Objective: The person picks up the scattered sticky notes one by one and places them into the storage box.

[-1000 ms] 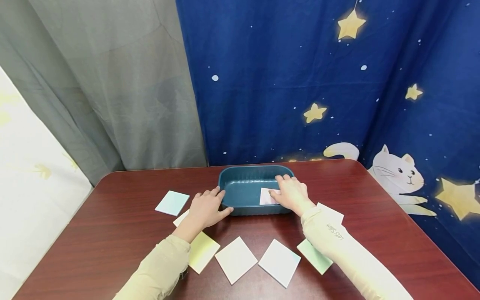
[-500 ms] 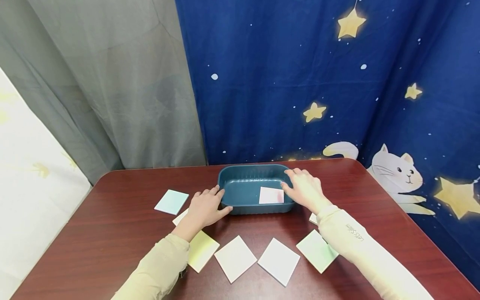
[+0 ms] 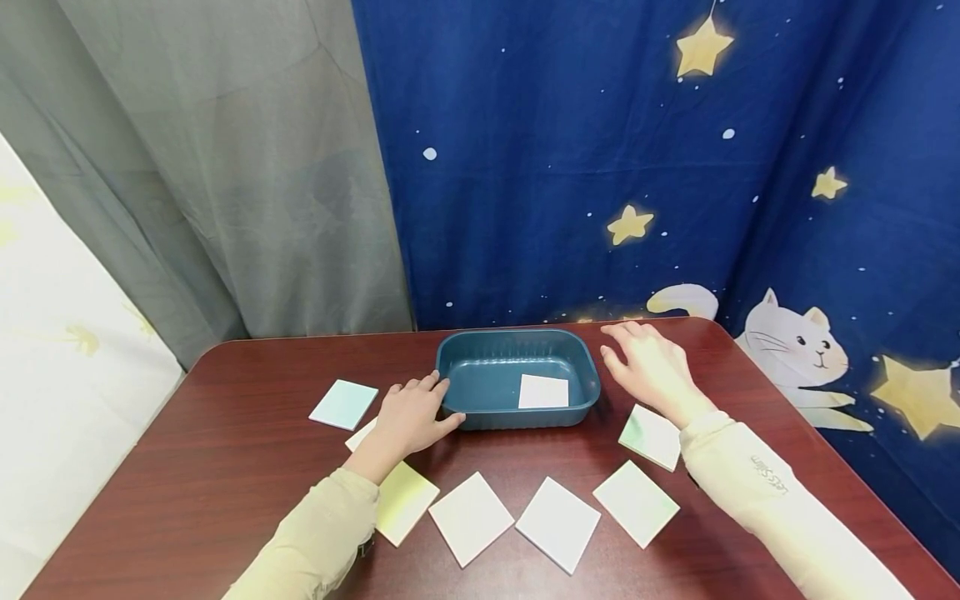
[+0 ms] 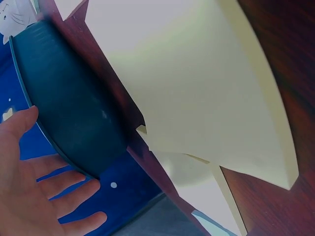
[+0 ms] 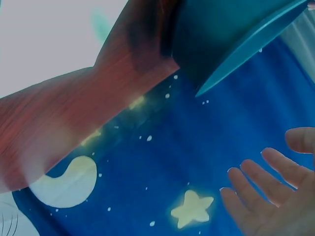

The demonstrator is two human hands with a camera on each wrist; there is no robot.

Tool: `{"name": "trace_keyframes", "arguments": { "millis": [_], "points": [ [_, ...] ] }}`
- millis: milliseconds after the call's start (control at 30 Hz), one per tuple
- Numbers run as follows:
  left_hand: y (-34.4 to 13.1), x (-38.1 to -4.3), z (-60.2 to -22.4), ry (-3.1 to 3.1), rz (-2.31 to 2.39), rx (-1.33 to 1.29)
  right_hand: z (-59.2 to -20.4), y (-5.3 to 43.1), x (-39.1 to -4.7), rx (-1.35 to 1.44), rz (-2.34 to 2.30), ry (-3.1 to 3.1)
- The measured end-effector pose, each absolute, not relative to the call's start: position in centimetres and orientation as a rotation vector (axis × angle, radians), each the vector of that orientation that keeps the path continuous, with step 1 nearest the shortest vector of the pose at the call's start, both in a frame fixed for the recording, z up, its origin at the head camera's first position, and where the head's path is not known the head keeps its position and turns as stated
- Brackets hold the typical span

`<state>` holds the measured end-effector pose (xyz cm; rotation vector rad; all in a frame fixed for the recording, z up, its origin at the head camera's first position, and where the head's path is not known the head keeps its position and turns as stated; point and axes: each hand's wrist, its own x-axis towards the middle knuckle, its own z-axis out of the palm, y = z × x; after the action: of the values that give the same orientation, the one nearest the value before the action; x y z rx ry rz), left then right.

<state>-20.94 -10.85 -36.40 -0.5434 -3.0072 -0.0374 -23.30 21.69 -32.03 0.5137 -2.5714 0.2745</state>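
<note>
In the head view a dark teal plastic bin (image 3: 487, 392) stands near the back of the table, with a flat white square (image 3: 543, 391) on its floor. My left hand (image 3: 408, 417) rests at the bin's left end, fingers spread and nearly straight; its thumb lies at the front corner. From the left wrist view, the left thumb (image 4: 24, 123) meets the rim and the fingertips overlap the bin's end. My right hand (image 3: 651, 362) hovers right of the bin, apart from it, with loosely bent fingers holding nothing. A white square pad with a green tint (image 3: 651, 435) lies below it, partly covered by the sleeve.
Thin square pads form an arc before the bin: light blue (image 3: 343, 404), yellow (image 3: 405, 504), cream (image 3: 472, 519), white (image 3: 558, 525) and pale green (image 3: 636, 503). Another pale one (image 3: 360, 435) is mostly behind the left hand. Curtains hang behind the dark red table (image 3: 225, 467).
My right hand has let go of the square in the bin and moved right, out past the rim. More of the pads under the right arm shows. My left hand has stayed put.
</note>
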Motion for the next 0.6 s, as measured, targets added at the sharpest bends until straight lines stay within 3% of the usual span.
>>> {"name": "trace_keyframes", "arguments": {
  "millis": [600],
  "points": [
    [-10.9,-20.9,-36.4,-3.005,-0.039,-0.54,-33.2,26.8,-22.2,0.843,0.271,-2.481]
  ]
}}
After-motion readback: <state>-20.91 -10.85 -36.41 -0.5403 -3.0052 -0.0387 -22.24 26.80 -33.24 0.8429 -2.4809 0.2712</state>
